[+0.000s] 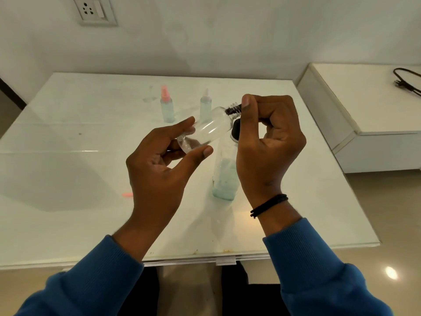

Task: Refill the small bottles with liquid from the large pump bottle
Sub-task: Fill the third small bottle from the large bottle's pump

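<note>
A: Status?

B: Left hand (159, 160) grips empty small bottle (205, 131), tilted; right hand (268, 142) pinches its cap (233, 108). Pump bottle (225, 179) at 6 o'clock, table (68, 156).

A: Remaining?

B: Probably filling; two bottles (167, 109) at 11 o'clock look filled.

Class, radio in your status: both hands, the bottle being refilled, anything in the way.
Left hand holds clear small bottle, tilted. Right hand pinches its black cap. Large pump bottle stands just below, behind right hand. Nothing in the way.

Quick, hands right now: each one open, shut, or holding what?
Left hand: grips the small clear plastic bottle, tilted.
Right hand: pinches the bottle's black ribbed cap.
</note>
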Available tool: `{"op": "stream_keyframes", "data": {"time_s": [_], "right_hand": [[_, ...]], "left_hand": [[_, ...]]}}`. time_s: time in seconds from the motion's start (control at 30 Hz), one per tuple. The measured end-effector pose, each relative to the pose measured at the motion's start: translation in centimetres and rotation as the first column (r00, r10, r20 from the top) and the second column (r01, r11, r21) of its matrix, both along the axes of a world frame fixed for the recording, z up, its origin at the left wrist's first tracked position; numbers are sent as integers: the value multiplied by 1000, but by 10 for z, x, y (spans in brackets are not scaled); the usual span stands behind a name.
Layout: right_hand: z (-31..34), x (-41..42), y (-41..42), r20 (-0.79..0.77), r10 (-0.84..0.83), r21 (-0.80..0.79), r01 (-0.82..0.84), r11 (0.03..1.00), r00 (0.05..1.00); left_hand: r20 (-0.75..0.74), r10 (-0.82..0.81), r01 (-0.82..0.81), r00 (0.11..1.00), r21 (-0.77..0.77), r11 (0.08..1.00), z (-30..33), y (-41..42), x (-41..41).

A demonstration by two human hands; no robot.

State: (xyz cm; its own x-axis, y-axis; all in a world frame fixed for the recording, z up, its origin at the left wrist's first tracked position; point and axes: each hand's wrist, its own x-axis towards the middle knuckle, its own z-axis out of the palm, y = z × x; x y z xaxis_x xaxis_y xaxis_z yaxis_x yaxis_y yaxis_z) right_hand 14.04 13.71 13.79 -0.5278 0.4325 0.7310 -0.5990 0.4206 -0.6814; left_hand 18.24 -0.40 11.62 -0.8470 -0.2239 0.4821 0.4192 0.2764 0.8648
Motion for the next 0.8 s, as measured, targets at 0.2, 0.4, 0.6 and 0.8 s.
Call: {"op": "stream_keyframes", "data": {"time_s": [0.2,0.4,0.6,0.8], "right_hand": [[6,1,2,-3,-9,14,9,1000,1000],[3,2,0,2,11,7,-11,1000,1000],[7,2,1,-6,2,14,-2,1000,1000],[6,1,1,0,11,4,-11,1000,1000]], "left_hand": [[-12,-6,6,1000,-3,1000,1,1,0],[1,11,-11,1000,3,1000,-1,0,0],[-7,-4,4,1000,-5,1000,0,1,-1],[5,0,0,1000,7,1000,-1,0,0]]}}
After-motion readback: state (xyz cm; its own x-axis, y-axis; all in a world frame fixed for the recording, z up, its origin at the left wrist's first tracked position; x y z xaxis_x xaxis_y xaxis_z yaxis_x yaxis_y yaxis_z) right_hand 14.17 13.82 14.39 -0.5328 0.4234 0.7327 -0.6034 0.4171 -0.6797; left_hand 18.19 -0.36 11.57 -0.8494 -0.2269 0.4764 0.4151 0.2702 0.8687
